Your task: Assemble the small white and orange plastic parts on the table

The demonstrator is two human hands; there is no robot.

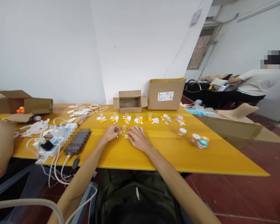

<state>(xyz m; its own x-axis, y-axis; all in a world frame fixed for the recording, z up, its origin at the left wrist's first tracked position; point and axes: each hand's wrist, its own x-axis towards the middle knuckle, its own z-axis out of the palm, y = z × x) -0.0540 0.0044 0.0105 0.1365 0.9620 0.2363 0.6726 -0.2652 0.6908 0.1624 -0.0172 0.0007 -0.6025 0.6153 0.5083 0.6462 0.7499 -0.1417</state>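
My left hand (110, 133) rests on the yellow table, its thumb and fingertips pinched around a small white piece (120, 133). Across from it, my right hand (138, 138) lies palm down with fingers stretched out. Its fingertips are beside a small white piece with dark marks (126, 136), perhaps touching it. Between the two hands stands a small clear cup (124, 128). Behind them runs a row of clear cups, orange lids (113, 120) and little white pieces (156, 120) in small groups.
Lidded jars, one white-topped (182, 131) and one teal-topped (203, 143), stand at right. Cardboard boxes (130, 107) line the wall. A phone (77, 142), power strip (53, 146) and cables lie left. A co-worker's arm (2, 146) is far left; another person (254, 82) sits far right.
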